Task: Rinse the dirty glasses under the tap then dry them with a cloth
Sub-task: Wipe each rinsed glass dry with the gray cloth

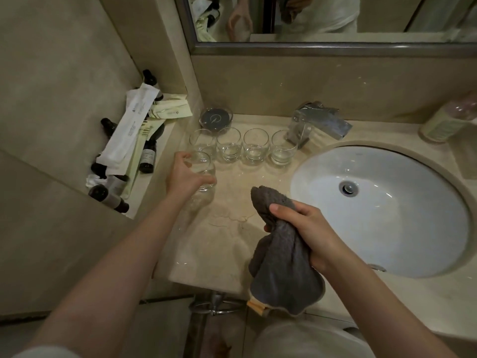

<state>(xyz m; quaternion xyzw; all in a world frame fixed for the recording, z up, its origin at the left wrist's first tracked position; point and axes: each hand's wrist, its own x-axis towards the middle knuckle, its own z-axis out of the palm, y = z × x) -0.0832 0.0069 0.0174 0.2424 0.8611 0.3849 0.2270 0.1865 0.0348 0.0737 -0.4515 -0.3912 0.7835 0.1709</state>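
Glass (204, 174) in our left hand (185, 177), fingers wrapped round it, at counter's left end beside row of four glasses (242, 148). Right hand (304, 228) clenches grey cloth (281, 257) (kept ready for drying, we judge), basin (387, 228) alongside.

Beige stone walls (64, 73) are seen upper left, a framed mirror (335, 19) at top, a marble counter (227, 241) at centre
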